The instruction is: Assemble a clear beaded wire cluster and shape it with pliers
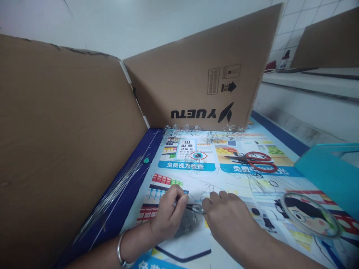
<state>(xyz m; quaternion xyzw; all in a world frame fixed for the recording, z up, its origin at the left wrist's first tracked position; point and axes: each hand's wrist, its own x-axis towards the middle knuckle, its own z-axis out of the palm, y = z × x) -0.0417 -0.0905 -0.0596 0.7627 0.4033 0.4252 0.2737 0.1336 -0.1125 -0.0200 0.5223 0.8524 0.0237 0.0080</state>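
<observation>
My left hand [169, 211] is closed in a pinch, thumb against fingers, and wears a silver bangle on its wrist. Between the two hands stretches a small piece of thin, dark and silvery wire [195, 208], looped or twisted, with its left end in my left fingertips. My right hand [228, 216] is closed, back of the hand up, over the right end of this wire. Its fingertips are hidden beneath it. Loose thin wire [207, 189] lies just beyond my hands on the printed sheet [193, 243]. Scissors with red handles [260, 163] rest farther off to the right.
A bundle of straight thin wires [112, 200] lies along the left, near a small teal disc [146, 160]. Cardboard panels [196, 86] stand at left and back, with several wire pieces [183, 128] at their foot. On the right are a ring-shaped roll [338, 224] and a teal box [331, 175].
</observation>
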